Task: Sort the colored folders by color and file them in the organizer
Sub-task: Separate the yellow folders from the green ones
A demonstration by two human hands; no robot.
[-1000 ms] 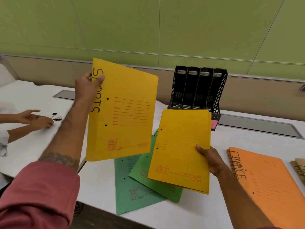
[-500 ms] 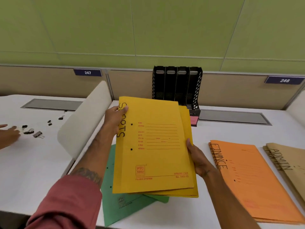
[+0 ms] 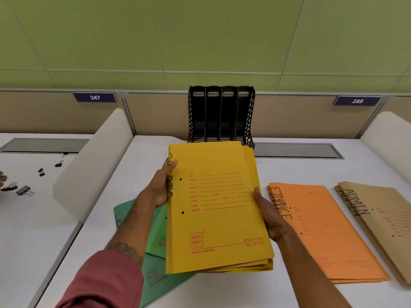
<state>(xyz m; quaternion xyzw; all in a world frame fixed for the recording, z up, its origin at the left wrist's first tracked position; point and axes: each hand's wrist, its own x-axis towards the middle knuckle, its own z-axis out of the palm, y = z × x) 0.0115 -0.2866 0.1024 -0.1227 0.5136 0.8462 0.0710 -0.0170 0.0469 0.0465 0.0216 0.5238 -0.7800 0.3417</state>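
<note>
A stack of yellow folders (image 3: 218,221) hangs above the white desk (image 3: 151,152), held between both hands. My left hand (image 3: 160,187) grips its left edge with the thumb over the top cover. Along the right edge my right hand (image 3: 269,216) holds it, thumb on top. Green folders (image 3: 153,247) lie under the stack on the desk. To the right lie orange folders (image 3: 320,227) marked FINANCE and brown folders (image 3: 382,227) marked ADMIN. The black organizer (image 3: 221,116) with four empty slots stands behind the stack against the partition.
A white curved divider (image 3: 93,161) stands at the left and another (image 3: 391,138) at the right. Binder clips (image 3: 25,191) lie on the neighbouring desk at far left, where another person's fingertips show. A grey cable tray lid (image 3: 295,150) runs behind the folders.
My left hand brought the SPORTS folder down onto the yellow folders in my right hand, forming one stack. The stack now sits squarer and centred before the organizer.
</note>
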